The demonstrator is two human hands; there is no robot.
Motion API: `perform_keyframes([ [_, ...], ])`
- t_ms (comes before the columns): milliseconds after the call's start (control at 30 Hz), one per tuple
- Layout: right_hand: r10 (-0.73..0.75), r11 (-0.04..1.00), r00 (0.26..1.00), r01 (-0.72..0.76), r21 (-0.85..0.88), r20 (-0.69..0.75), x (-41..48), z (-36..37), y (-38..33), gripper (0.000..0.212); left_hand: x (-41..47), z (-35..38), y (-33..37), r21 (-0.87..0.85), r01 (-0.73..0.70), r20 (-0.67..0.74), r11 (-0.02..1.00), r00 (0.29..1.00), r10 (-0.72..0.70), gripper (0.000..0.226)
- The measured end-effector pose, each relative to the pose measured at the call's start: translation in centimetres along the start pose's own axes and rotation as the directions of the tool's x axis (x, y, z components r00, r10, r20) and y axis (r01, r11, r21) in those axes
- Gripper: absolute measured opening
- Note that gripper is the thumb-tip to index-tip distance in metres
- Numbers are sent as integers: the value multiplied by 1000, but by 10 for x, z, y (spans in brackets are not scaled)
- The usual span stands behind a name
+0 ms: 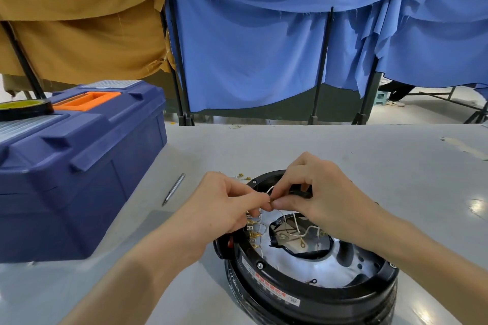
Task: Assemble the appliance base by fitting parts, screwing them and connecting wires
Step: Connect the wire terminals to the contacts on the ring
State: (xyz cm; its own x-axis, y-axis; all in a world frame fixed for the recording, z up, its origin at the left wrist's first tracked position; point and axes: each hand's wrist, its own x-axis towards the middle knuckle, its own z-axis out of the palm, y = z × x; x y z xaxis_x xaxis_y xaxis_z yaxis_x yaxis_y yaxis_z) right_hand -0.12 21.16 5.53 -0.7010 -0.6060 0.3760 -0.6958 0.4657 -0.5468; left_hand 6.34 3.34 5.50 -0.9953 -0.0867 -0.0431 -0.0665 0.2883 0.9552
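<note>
A round black appliance base (311,295) lies upside down on the grey table, open at the top, with white lining, a row of brass terminals (253,229) on its left inner wall and several white wires (298,229) inside. Above its far rim my left hand (224,203) and my right hand (322,192) meet fingertip to fingertip. Both pinch the end of one white wire (270,189) between thumb and forefinger. My right hand also covers a small black part (299,191) at the rim.
A large blue toolbox (79,166) with an orange handle stands at the left, a roll of tape (25,108) on its lid. A metal pen-like tool (173,188) lies on the table beside it. Small brass screws (244,176) sit beyond the base. Cloth-draped screens stand behind the table.
</note>
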Motion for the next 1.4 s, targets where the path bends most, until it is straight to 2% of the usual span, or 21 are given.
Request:
perform_keyframes([
  [100,1,1000,999,-1,-24,33,-1,0,0,12,0,0,0,18,20,12,1000,1000,-20,23],
  [167,2,999,999,1,-48,52,-1,0,1,12,1,-2,0,59,12,-35,998,999,-10,22],
  [300,1,992,994,13,-124,112,-2,2,4,2,5,-16,-5,418,-79,-243,905,950,196,25],
  [467,7,978,978,37,-207,208,3,10,5,3,5,-22,-6,617,53,-194,785,977,87,39],
  [733,-16,988,970,54,-148,245,13,23,4,6,5,-17,-9,646,61,-201,761,975,93,53],
  [900,-38,999,977,45,-26,211,15,19,5,2,6,-15,-9,660,44,-207,750,970,126,53],
  [1400,-5,997,976,-12,77,218,18,23,15,1,8,-15,-10,666,16,-184,746,972,143,58],
])
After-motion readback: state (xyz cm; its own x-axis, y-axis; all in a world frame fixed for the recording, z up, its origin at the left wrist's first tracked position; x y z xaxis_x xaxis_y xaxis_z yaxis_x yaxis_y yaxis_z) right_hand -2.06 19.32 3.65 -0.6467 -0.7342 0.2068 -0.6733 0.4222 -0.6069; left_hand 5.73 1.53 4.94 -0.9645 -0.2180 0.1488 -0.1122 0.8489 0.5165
